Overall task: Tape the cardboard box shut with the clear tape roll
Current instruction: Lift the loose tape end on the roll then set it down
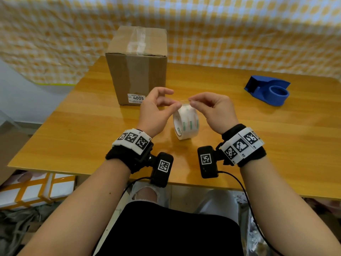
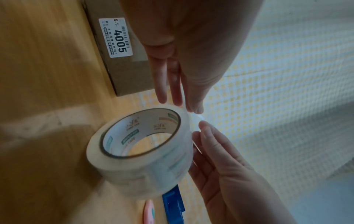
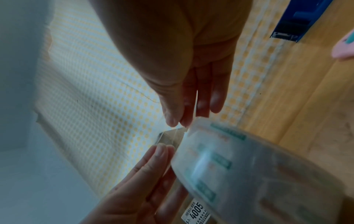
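A tall brown cardboard box (image 1: pixel 136 67) stands at the back of the wooden table (image 1: pixel 239 145), with clear tape along its top seam and a white "4005" label low on its front. The clear tape roll (image 1: pixel 186 122) hangs below my two hands, its core printed in green. My left hand (image 1: pixel 178 105) and right hand (image 1: pixel 191 102) each pinch the short peeled end of tape (image 3: pixel 172 135) between thumb and finger. Seen from the left wrist, the roll (image 2: pixel 141 151) is on edge beside the box (image 2: pixel 118 60). Whether it touches the table is unclear.
A blue tape dispenser (image 1: pixel 269 91) sits at the right of the table, well away from my hands. A small pink object (image 3: pixel 344 48) lies near it. A yellow checked cloth (image 1: pixel 239 30) hangs behind the table. Bare wood lies to the left and right of the roll.
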